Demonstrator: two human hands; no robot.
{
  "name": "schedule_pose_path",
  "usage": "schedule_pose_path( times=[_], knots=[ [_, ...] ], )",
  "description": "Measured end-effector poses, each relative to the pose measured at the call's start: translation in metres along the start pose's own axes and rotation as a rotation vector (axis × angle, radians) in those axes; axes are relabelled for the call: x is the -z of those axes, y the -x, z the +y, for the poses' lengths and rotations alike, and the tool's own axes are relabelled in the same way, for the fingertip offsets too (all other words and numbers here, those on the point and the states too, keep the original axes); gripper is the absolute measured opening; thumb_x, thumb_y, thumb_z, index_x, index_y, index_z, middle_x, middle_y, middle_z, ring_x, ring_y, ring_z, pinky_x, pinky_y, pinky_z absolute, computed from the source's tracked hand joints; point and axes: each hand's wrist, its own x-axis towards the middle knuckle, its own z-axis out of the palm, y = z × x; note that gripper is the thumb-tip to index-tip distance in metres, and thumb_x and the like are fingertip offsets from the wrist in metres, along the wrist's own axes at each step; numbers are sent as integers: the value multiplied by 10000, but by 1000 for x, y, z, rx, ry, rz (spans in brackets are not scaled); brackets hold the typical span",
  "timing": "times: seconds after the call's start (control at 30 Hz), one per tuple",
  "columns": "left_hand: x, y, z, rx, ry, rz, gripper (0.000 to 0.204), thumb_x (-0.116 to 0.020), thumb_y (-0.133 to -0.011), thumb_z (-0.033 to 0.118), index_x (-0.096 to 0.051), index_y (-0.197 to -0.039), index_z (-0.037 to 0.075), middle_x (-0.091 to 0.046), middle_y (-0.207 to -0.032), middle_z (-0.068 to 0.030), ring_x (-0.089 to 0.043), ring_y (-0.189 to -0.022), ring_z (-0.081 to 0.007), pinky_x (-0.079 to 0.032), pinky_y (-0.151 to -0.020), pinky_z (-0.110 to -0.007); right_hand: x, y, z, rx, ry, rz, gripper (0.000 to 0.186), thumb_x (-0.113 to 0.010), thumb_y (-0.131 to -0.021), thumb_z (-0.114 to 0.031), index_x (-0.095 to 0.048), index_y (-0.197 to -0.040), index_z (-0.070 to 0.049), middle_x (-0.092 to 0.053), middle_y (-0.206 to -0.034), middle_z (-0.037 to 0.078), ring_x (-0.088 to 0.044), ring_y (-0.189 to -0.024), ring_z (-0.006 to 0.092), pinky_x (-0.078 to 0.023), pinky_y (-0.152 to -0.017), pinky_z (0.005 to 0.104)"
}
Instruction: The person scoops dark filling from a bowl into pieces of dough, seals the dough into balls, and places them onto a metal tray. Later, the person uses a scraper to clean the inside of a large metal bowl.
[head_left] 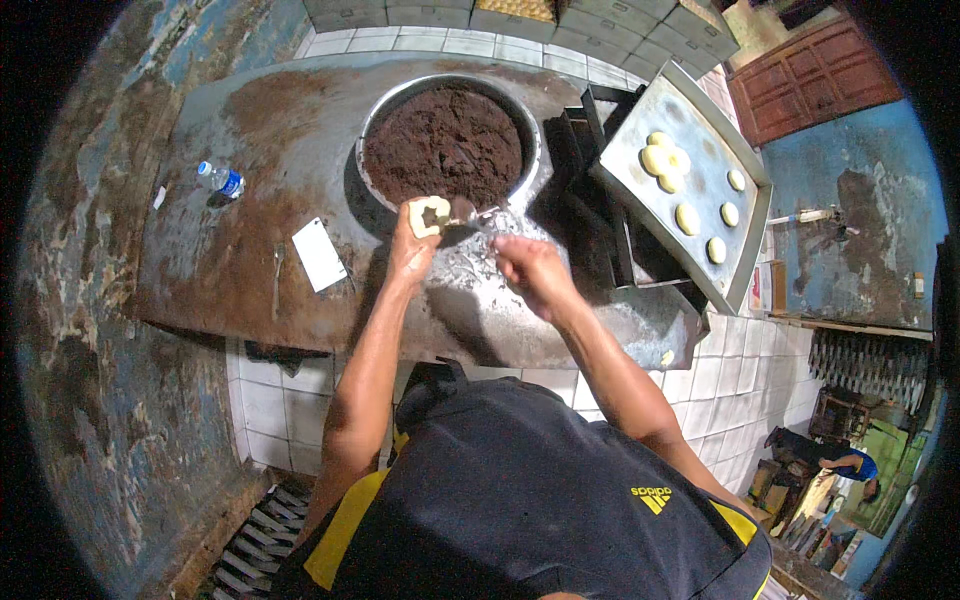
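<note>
My left hand (408, 262) holds up a piece of pale dough (419, 208), cupped open, with dark brown filling in its hollow. Closed around the handle of a metal spoon (463, 209) is my right hand (535, 272); the spoon's bowl is close beside the dough. Just beyond both hands stands a large round metal basin (363, 150). Crumbly dark brown filling (445, 145) heaps up inside it. White flour (470, 275) is smeared over the tabletop below my hands.
At the right, a tilted metal tray (645, 205) bearing several dough balls (660, 160) rests on stacked dark trays (620, 240). A water bottle (221, 180) and a white card-like object (319, 255) lie on the worn table (230, 285). Another person (850, 464) is far right.
</note>
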Motion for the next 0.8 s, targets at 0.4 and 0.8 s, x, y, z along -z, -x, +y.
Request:
schedule_pose_path(
  times=[0.4,0.8],
  knots=[
    [-20,80,-21,-13,362,-104,645,-641,-771,-107,-491,-1360,111,-591,-1251,8,-575,-1143,-141,-460,-1003,-309,47,8,77,860,1005,344,377,-719,-910,-277,-687,-1133,26,-736,-941,169,-673,-770,237,-536,-737,375],
    [-167,173,27,24,209,-485,361,-755,-915,228,-614,-1206,67,-639,-922,26,-619,-827,-79,-491,-700,-232,87,179,59,889,646,440,517,-580,-964,-14,-409,-1451,20,-679,-1248,178,-663,-1146,249,-514,-960,341]
  ],
)
